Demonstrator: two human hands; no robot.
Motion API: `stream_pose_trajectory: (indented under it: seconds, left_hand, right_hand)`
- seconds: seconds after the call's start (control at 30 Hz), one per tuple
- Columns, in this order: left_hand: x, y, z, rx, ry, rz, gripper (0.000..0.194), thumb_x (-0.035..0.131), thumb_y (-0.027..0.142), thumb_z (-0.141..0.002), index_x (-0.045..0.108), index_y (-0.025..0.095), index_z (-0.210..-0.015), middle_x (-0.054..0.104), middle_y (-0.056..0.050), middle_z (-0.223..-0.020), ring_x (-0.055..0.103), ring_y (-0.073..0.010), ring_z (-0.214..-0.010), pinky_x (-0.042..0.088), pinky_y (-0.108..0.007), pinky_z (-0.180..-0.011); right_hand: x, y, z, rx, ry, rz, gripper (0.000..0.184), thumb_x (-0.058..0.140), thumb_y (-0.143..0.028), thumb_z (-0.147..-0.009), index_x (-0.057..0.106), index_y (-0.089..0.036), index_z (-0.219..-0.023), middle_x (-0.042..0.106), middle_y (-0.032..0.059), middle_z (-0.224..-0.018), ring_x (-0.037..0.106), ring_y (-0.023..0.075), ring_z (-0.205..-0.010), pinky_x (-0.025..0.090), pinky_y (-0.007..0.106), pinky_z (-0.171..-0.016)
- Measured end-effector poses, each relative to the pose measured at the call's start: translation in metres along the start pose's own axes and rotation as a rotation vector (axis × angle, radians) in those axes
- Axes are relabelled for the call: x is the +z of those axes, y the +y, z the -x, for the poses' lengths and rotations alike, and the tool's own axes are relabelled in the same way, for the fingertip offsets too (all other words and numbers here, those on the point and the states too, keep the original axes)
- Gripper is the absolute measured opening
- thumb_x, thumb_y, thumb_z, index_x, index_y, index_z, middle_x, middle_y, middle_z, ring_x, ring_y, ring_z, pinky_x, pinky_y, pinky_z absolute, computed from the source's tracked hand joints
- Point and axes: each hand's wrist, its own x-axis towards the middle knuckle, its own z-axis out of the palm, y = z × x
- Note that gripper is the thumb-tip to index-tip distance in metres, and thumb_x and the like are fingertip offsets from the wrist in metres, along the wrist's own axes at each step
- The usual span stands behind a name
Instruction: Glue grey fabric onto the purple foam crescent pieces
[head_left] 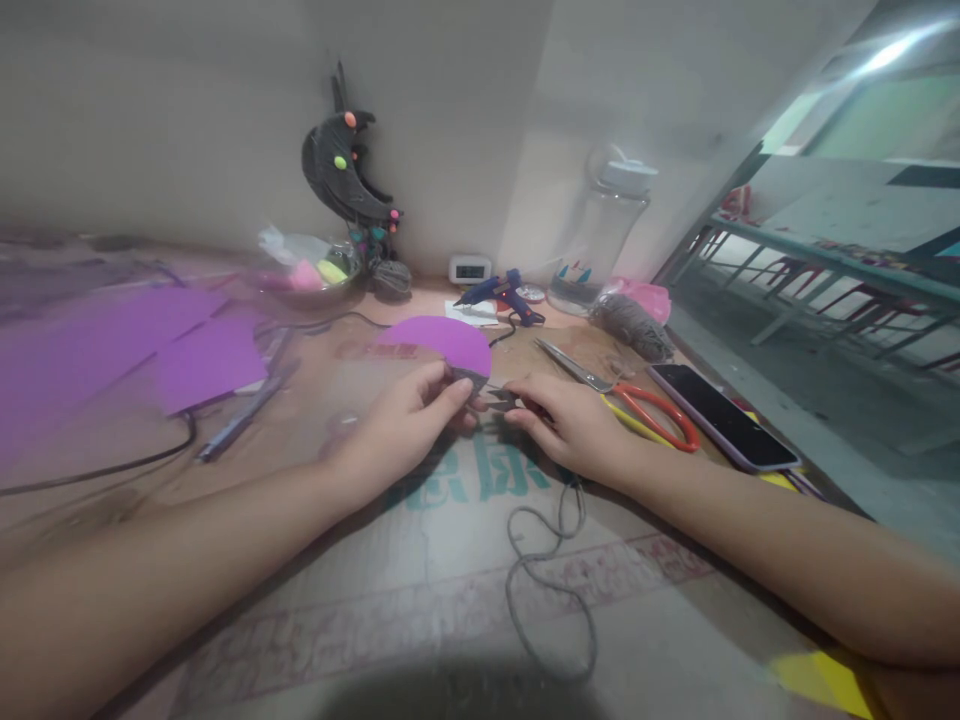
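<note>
My left hand (420, 405) is closed, thumb and fingers pinching the right end of a purple rounded paper piece (439, 338). A dark grey wrapped-looking part shows at its fingertips. Just to the right, my right hand (574, 425) closes around a small dark tool (504, 399) with two pale pointed tips, which face the left hand. The tool's kind is hard to make out, as fingers cover most of it. From below the right hand a grey yarn strand (551, 555) trails in loops over the cardboard (390, 610).
Orange-handled scissors (652, 410) and a phone (724, 415) lie to the right. Behind are a blue glue gun (506, 290), small clock (470, 268), clear bottle (600, 235) and grey yarn bundle (634, 325). Purple sheets (202, 360) and a pen (244, 420) lie left; a crescent ornament (330, 165) hangs behind.
</note>
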Motion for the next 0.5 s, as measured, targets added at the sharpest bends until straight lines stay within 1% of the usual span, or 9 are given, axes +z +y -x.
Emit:
stream_pose_trajectory:
  seconds: [0.07,0.13,0.23,0.33,0.43,0.5]
  left_hand:
    - [0.0003,-0.0019,-0.001,0.014,0.01,0.033,0.021,0.049,0.036,-0.091,0.056,0.017,-0.086,0.067,-0.003,-0.084,0.065,-0.017,-0.078,0.051,-0.031,-0.073]
    - [0.0005,-0.0033,-0.0013,0.028,0.02,0.035,0.02,0.05,0.037,-0.091,0.056,0.018,-0.085,0.068,-0.003,-0.086,0.065,-0.0184,-0.084,0.051,-0.032,-0.077]
    - [0.0006,-0.003,-0.0009,0.031,0.014,0.029,0.02,0.051,0.036,-0.09,0.057,0.018,-0.086,0.068,-0.003,-0.087,0.066,-0.0183,-0.083,0.051,-0.031,-0.077]
    - [-0.0002,-0.0008,-0.0005,0.042,0.028,-0.063,0.021,0.05,0.036,-0.09,0.06,0.017,-0.088,0.067,-0.002,-0.084,0.064,-0.0181,-0.081,0.049,-0.03,-0.074]
    - [-0.0019,0.0015,-0.0004,0.069,0.077,-0.19,0.022,0.049,0.036,-0.091,0.061,0.018,-0.086,0.065,-0.001,-0.081,0.061,-0.0172,-0.077,0.047,-0.029,-0.072]
    - [-0.0028,0.0032,0.0001,0.1,0.091,-0.223,0.022,0.048,0.035,-0.092,0.063,0.019,-0.087,0.065,0.0,-0.081,0.06,-0.0167,-0.077,0.046,-0.028,-0.072]
  right_hand:
    - [0.0006,-0.0004,-0.0003,0.013,-0.04,-0.009,0.028,0.049,-0.032,-0.094,0.062,-0.012,-0.108,0.066,0.0088,-0.088,0.06,0.0185,-0.074,0.042,0.029,-0.065]
    - [0.0007,-0.0007,-0.0002,0.02,-0.046,-0.013,0.028,0.049,-0.032,-0.094,0.062,-0.012,-0.109,0.067,0.0095,-0.091,0.061,0.0192,-0.077,0.043,0.029,-0.067]
    - [0.0001,-0.0012,0.0002,0.041,-0.037,-0.006,0.027,0.05,-0.032,-0.094,0.063,-0.013,-0.108,0.068,0.0093,-0.091,0.061,0.0192,-0.077,0.044,0.029,-0.067]
    - [0.0002,-0.0016,0.0001,0.085,-0.035,-0.019,0.027,0.051,-0.032,-0.093,0.063,-0.014,-0.11,0.069,0.0088,-0.094,0.062,0.0193,-0.078,0.045,0.029,-0.069]
    - [0.0021,-0.0007,-0.0013,0.135,-0.041,-0.047,0.029,0.05,-0.029,-0.093,0.061,-0.016,-0.116,0.069,0.0085,-0.099,0.063,0.0197,-0.082,0.046,0.03,-0.072]
    - [0.0038,0.0007,-0.0027,0.163,-0.045,-0.046,0.031,0.05,-0.026,-0.093,0.059,-0.017,-0.121,0.068,0.0087,-0.1,0.063,0.0207,-0.084,0.047,0.032,-0.075]
